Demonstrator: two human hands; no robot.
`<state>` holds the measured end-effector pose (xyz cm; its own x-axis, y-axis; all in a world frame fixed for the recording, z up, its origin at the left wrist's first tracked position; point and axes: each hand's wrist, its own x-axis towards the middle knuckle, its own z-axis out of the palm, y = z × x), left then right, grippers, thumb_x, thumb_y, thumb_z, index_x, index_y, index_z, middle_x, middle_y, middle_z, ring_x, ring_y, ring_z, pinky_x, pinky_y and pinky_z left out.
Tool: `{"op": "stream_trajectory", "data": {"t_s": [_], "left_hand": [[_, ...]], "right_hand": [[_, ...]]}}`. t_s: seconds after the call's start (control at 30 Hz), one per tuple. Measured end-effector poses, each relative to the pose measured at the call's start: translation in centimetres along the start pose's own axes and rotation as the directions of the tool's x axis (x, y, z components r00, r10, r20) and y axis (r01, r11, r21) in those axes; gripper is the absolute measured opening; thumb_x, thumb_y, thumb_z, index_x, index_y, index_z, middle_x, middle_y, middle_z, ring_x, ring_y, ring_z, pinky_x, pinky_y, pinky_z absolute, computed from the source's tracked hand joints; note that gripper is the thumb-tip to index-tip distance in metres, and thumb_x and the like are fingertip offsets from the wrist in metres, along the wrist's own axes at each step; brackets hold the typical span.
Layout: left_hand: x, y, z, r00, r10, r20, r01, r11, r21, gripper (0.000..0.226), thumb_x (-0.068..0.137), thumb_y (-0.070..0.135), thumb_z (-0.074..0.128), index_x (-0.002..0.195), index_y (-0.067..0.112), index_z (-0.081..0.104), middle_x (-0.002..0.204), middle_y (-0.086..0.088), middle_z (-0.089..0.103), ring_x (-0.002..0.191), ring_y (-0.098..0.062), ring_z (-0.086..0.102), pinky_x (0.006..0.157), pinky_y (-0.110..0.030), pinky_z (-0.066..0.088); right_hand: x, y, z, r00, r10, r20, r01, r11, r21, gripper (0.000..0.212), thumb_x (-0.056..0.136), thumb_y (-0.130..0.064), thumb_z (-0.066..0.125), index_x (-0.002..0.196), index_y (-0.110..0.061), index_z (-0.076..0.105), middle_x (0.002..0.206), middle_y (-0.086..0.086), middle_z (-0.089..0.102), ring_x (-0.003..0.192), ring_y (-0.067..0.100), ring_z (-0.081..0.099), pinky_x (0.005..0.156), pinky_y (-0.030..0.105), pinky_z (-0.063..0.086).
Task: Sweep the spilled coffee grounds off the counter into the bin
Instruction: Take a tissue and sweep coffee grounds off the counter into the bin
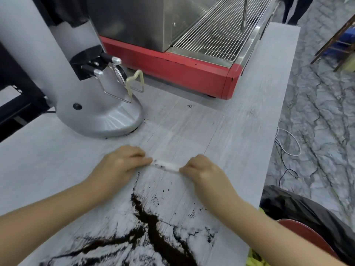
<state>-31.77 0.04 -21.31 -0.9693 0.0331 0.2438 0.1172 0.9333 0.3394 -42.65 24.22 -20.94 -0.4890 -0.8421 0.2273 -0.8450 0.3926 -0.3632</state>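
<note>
Nearest, at 6 o'clock, the coffee grounds (153, 227) lie in dark streaks on the bench (240, 131). The bin (299, 208), black-lined, sits off the edge at 4 o'clock. Beyond the grounds, left hand (123, 162) and right hand (201, 169) pinch a white strip (166, 166) with fingers closed on its ends. Pulled unevenly, it could spill grounds onto the floor. The grinder (86, 89) stands at 11 o'clock.

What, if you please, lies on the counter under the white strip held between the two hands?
The white strip, pinched by the left hand and right hand, rests on the grey counter. Dark specks cling to it; coffee grounds lie nearer. What it covers is hidden.
</note>
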Motion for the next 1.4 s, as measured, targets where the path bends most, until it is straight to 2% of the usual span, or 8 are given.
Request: {"op": "stream_trajectory", "data": {"t_s": [0.2, 0.37, 0.6, 0.8, 0.9, 1.07, 1.2, 1.4], "left_hand": [[-8.2, 2.7, -2.7, 0.989, 0.070, 0.130, -0.060, 0.995, -0.074, 0.037, 0.086, 0.014, 0.049, 0.110, 0.022, 0.075, 0.106, 0.002, 0.068, 0.097, -0.010, 0.061, 0.079, -0.022, 0.052], [-8.2, 1.2, -3.5, 0.983, 0.099, 0.157, -0.088, 0.993, -0.080, 0.033, 0.087, 0.012, 0.069, 0.118, 0.025, 0.071, 0.110, 0.009, 0.062, 0.102, -0.008, 0.058, 0.078, -0.025, 0.052], [-1.9, -4.7, -3.7, 0.989, 0.143, -0.047, -0.126, 0.958, 0.258, 0.034, 0.094, 0.004, 0.043, 0.118, 0.003, 0.067, 0.104, -0.015, 0.062, 0.089, -0.033, 0.058, 0.066, -0.044, 0.052], [-1.6, -6.7, -1.9, 0.994, -0.014, -0.107, 0.038, 0.974, 0.221, 0.030, 0.091, 0.001, 0.058, 0.117, 0.006, 0.070, 0.101, -0.011, 0.064, 0.089, -0.031, 0.059, 0.070, -0.043, 0.053], [-3.1, -5.9, -2.0, 0.981, -0.129, -0.147, 0.149, 0.979, 0.137, 0.030, 0.086, -0.002, 0.068, 0.113, 0.010, 0.073, 0.098, -0.007, 0.065, 0.087, -0.028, 0.059, 0.068, -0.041, 0.054], [-7.7, -2.7, -3.2, 0.989, -0.127, -0.078, 0.134, 0.988, 0.082, 0.030, 0.083, 0.004, 0.072, 0.111, 0.012, 0.074, 0.098, -0.003, 0.067, 0.083, -0.023, 0.061, 0.063, -0.038, 0.054], [-12.1, 1.0, -3.9, 0.991, -0.133, 0.025, 0.133, 0.991, 0.021, 0.040, 0.077, 0.001, 0.077, 0.114, 0.015, 0.073, 0.100, 0.000, 0.067, 0.085, -0.015, 0.061, 0.067, -0.023, 0.052], [-16.8, 6.4, -4.9, 0.973, -0.125, 0.194, 0.133, 0.991, -0.028, 0.038, 0.082, 0.010, 0.076, 0.117, 0.023, 0.072, 0.099, 0.010, 0.065, 0.087, -0.006, 0.059, 0.065, -0.020, 0.053]], "right_hand": [[-5.3, -5.2, 0.4, 0.985, -0.147, 0.090, 0.136, 0.984, 0.115, 0.026, 0.087, -0.005, 0.044, 0.083, -0.010, 0.070, 0.080, 0.001, 0.060, 0.074, 0.018, 0.053, 0.056, 0.029, 0.047], [-3.6, -4.7, 0.0, 0.986, -0.152, 0.074, 0.140, 0.979, 0.145, 0.029, 0.069, 0.012, 0.068, 0.087, -0.010, 0.074, 0.083, 0.002, 0.064, 0.076, 0.020, 0.059, 0.053, 0.031, 0.053], [8.7, -1.0, 0.6, 0.990, -0.134, -0.045, 0.134, 0.991, -0.003, 0.036, 0.069, 0.021, 0.062, 0.088, -0.006, 0.075, 0.081, 0.009, 0.064, 0.077, 0.032, 0.058, 0.050, 0.037, 0.050], [13.4, -0.4, 3.9, 0.997, -0.078, -0.009, 0.078, 0.997, -0.027, 0.019, 0.083, 0.005, 0.062, 0.092, -0.004, 0.075, 0.087, 0.012, 0.065, 0.090, 0.034, 0.057, 0.065, 0.038, 0.049], [12.4, -1.1, 4.8, 0.994, -0.093, -0.049, 0.095, 0.995, 0.036, 0.014, 0.075, 0.007, 0.071, 0.081, -0.004, 0.076, 0.074, 0.010, 0.066, 0.075, 0.032, 0.059, 0.055, 0.039, 0.052], [7.4, -3.8, 4.1, 0.983, -0.183, 0.006, 0.182, 0.982, 0.045, 0.015, 0.072, 0.007, 0.076, 0.077, -0.007, 0.073, 0.070, 0.003, 0.061, 0.069, 0.023, 0.054, 0.047, 0.038, 0.050], [2.3, -6.2, 3.3, 0.968, -0.244, 0.065, 0.237, 0.967, 0.098, 0.024, 0.069, 0.008, 0.079, 0.085, -0.009, 0.074, 0.075, 0.001, 0.063, 0.072, 0.019, 0.057, 0.050, 0.031, 0.052], [-4.5, -8.3, 1.5, 0.922, -0.349, 0.167, 0.320, 0.931, 0.178, 0.041, 0.061, 0.013, 0.080, 0.091, -0.014, 0.075, 0.083, -0.004, 0.066, 0.080, 0.016, 0.060, 0.056, 0.023, 0.053]]}}
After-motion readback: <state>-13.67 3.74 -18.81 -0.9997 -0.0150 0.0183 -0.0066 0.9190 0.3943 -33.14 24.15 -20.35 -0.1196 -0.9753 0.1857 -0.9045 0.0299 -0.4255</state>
